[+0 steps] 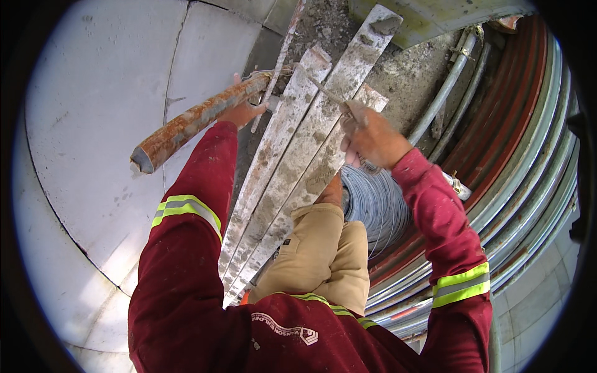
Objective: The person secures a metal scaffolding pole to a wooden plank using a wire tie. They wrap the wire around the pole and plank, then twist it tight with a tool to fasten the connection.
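Note:
My left hand (244,112) is wrapped round a rusty metal pipe (193,118) near its far end, with a fingertip showing above it. The pipe slants down to the left, its open end facing me. A thin, whitish bar (280,62) crosses just beyond that hand. My right hand (376,138), slightly blurred, is closed on a slim grey tool whose thin shaft (326,92) points up and left over the boards; its exact kind I cannot make out. Below my right hand lies a coil of grey wire (376,208).
Long, cement-stained boards (311,133) run from far middle toward me, beside my bent leg (311,248). Red and grey metal pipes (516,168) are stacked at right. A pale panelled surface (99,124) fills the left. Rubble (398,81) and a greenish slab (435,18) lie at the far side.

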`<state>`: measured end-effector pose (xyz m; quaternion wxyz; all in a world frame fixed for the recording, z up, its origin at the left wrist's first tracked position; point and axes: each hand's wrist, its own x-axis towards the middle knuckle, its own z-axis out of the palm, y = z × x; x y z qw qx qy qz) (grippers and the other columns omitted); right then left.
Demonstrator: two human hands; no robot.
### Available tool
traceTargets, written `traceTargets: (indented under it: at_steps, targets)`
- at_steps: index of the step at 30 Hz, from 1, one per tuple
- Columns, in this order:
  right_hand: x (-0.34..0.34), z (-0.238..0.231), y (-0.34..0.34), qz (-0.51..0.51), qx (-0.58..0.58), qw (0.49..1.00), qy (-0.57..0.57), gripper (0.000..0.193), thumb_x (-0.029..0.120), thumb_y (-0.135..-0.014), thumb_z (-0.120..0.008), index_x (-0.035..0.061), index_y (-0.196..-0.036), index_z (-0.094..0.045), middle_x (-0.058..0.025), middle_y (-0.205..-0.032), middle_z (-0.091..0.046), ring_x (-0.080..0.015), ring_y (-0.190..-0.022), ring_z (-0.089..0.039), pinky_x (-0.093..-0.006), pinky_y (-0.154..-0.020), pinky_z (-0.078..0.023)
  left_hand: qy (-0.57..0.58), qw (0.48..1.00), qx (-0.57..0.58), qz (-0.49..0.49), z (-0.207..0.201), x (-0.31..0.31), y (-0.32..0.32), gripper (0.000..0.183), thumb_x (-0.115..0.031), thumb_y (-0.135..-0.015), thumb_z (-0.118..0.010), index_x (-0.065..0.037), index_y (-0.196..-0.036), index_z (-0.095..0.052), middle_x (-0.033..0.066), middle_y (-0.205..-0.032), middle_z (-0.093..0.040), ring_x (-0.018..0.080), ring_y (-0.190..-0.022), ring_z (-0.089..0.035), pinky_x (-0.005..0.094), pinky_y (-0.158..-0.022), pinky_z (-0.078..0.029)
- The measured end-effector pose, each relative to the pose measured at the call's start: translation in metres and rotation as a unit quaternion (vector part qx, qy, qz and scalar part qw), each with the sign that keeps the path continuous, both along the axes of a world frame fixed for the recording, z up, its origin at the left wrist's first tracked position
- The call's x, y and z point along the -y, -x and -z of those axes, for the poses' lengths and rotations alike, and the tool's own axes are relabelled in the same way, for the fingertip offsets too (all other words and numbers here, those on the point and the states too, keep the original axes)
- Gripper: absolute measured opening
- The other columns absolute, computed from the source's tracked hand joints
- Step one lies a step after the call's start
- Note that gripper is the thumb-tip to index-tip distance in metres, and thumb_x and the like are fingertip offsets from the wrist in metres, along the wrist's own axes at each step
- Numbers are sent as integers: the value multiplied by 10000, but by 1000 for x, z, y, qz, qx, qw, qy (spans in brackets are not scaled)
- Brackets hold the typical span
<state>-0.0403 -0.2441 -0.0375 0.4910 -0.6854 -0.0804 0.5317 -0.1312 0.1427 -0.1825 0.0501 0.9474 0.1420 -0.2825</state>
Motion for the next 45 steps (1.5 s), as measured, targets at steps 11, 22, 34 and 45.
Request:
traceTargets:
  at_steps: [11,22,34,45]
  targets:
    - [10,-2,70,283,-364,881,-110,340,222,-1095,-532,8,-1352,-471,-57,-734,-643,-129,-488,-579,-282,-440,-508,43,999,-26,5,25,-14,-6,1183,-640,-818,-749,-41,-1648,-157,253,-1671,-212,413,-1550,-208,486,-1259,-214]
    - [-70,20,200,368,-369,841,-146,328,292,-1107,-506,57,-1334,-465,-74,-733,-585,-132,-514,-493,-317,-463,-478,88,987,11,-134,37,-8,18,799,-558,-835,-768,-58,-1428,-577,240,-1285,-673,351,-1238,-625,427,-1054,-467]
    - [-89,39,214,336,-315,877,-138,329,322,-1110,-463,53,-1300,-456,-73,-718,-563,-146,-500,-477,-318,-461,-455,348,763,124,-530,-1,21,51,300,-232,-978,-633,4,-1161,-666,158,-1028,-742,224,-922,-723,399,-717,-572]
    - [-70,50,195,324,-403,839,-169,376,334,-1094,-534,78,-1358,-456,-67,-725,-547,-141,-527,-464,-320,-474,-453,528,542,109,-645,2,61,41,316,-208,-1044,-608,-40,-1311,-609,66,-1240,-669,168,-1026,-628,316,-716,-447]
